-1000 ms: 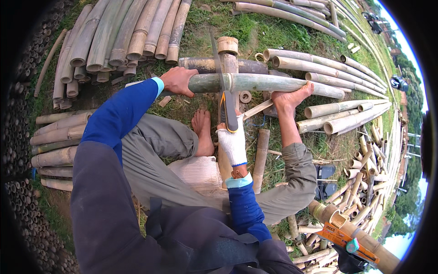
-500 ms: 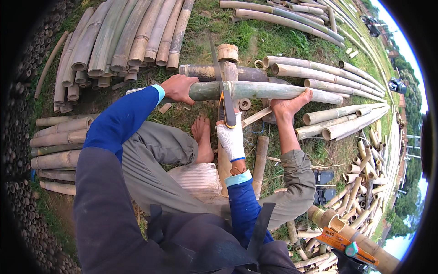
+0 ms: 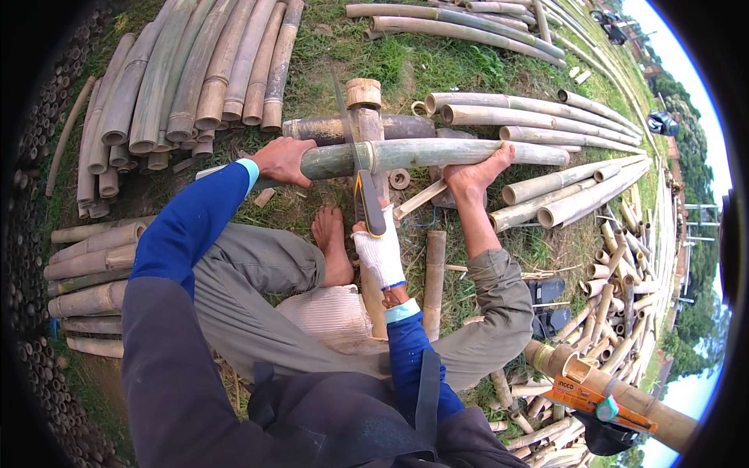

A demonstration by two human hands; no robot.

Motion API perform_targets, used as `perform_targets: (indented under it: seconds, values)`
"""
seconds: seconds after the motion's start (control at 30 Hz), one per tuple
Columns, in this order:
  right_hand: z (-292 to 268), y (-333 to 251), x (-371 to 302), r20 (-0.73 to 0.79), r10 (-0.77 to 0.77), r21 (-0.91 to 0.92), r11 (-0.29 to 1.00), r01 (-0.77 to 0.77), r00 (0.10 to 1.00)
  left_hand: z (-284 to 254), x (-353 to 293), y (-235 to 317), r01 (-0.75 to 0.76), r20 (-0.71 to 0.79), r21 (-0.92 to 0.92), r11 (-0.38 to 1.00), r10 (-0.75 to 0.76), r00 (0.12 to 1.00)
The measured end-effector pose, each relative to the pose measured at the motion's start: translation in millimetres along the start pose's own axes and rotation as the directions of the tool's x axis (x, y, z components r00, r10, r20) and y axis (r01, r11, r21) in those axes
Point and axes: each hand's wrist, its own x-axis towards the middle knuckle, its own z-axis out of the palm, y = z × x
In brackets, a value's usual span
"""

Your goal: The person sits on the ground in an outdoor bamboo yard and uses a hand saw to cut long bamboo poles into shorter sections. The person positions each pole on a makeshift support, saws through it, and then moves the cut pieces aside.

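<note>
A greenish bamboo pole lies crosswise in front of me, resting against an upright bamboo post. My left hand wraps round the pole left of the saw. My right hand, in a white knit glove, grips the black-and-yellow handle of a hand saw. The saw's thin blade crosses the pole just left of a node ring and points away from me. How deep the blade sits, I cannot tell. My right foot presses against the pole's right part.
Long bamboo poles lie stacked at the far left, with more poles at the right. Short offcuts heap up on the right. An orange saw sheath hangs by a thick bamboo pole at lower right. A ribbed whitish cloth lies between my legs.
The saw has been drawn back toward me, its handle now lower below the pole. My left hand stays on the pole. The whole view has shifted, so the scene sits farther left.
</note>
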Motion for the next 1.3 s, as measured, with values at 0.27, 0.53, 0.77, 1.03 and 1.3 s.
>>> perform_targets:
  seconds: [0.27, 0.53, 0.77, 1.03, 1.3]
  values:
    - [-61, -42, -182, -0.174, 0.084, -0.206, 0.971, -0.120, 0.981, 28, 42, 21, -0.101, 0.112, -0.169, 0.980, 0.121, 0.986]
    - [-77, -145, -165, -0.035, 0.080, -0.220, 0.972, -0.085, 0.996, 17, 2, 19, 0.069, -0.029, -0.056, 0.996, -0.071, 0.997]
    - [-63, -117, -206, -0.103, 0.184, -0.122, 0.973, -0.197, 0.977, 39, -8, 35, 0.013, -0.354, 0.152, 0.988, 0.042, 0.934]
    - [-41, -87, -139, -0.138, -0.090, -0.314, 0.948, 0.043, 0.986, 32, -14, 27, 0.062, -0.294, 0.131, 0.989, -0.021, 0.956]
    - [-27, -69, -104, 0.004, 0.005, -0.112, 0.994, -0.004, 1.000, 36, -33, 15, 0.094, -0.260, 0.100, 0.991, -0.066, 0.963]
